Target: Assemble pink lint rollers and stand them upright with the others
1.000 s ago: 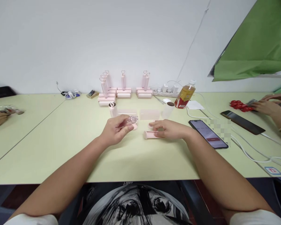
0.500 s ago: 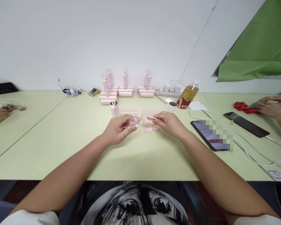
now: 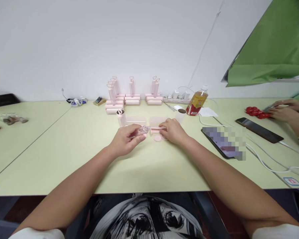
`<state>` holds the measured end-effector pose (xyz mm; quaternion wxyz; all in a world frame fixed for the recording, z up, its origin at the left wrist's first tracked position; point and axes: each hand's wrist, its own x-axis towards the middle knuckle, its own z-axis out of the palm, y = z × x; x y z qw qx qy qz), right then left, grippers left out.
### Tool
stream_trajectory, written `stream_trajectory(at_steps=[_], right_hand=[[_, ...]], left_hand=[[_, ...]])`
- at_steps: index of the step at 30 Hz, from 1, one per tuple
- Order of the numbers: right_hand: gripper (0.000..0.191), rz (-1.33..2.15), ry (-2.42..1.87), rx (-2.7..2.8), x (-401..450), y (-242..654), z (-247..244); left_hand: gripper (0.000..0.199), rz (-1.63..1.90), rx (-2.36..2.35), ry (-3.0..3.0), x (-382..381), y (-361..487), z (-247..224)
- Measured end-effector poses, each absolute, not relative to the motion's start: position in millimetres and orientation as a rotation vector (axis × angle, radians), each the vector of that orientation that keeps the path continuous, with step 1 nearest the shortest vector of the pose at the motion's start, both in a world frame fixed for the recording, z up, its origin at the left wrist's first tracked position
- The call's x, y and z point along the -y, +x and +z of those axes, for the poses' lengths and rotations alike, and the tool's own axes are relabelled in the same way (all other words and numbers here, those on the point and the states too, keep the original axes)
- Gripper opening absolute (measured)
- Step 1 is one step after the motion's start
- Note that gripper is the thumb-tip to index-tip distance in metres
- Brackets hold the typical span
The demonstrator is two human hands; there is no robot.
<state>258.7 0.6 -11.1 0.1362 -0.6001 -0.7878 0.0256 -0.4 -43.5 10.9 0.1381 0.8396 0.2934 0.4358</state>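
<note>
My left hand (image 3: 126, 140) is closed round a clear pink lint roller handle (image 3: 137, 132), its rounded end pointing right. Close by that end, my right hand (image 3: 173, 130) grips a pink trough-shaped lint roller part (image 3: 154, 131) with a pale round end. Whether the two pieces touch I cannot tell. Below the right fingers lie pink discs (image 3: 157, 138), one partly covered. Behind my hands are pale translucent covers (image 3: 136, 121), an upright pink tube (image 3: 121, 119) with a loop at its top, and a white paper roll (image 3: 180, 115) with a brown core.
Pink lint rollers (image 3: 132, 99) with heart-looped handles stand along the wall. To the right are a drink bottle (image 3: 197, 101), a power strip (image 3: 175, 100), a lit phone (image 3: 223, 146), a dark phone (image 3: 259, 130) and white cables. Co-workers' hands are at both sides.
My right hand has moved slightly left and turned the pink part, so its hollow side shows. The left hand keeps its hold on the handle. The view has shifted slightly.
</note>
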Motion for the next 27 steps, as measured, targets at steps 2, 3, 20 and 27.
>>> stream_trajectory(at_steps=[2, 3, 20, 27], right_hand=[[0.031, 0.069, -1.708, 2.269, 3, 261, -7], [0.03, 0.066, -1.692, 2.265, 5, 263, -4], [0.02, 0.281, -1.536, 2.51, 28, 245, 2], [0.024, 0.283, -1.596, 2.465, 27, 241, 0]], left_hand=[[0.021, 1.257, -0.848, 2.433, 44, 0, 11], [0.022, 1.256, -0.849, 2.43, 44, 0, 11], [0.025, 1.179, -0.865, 2.434, 45, 1, 11], [0.024, 1.159, -0.837, 2.442, 44, 0, 8]])
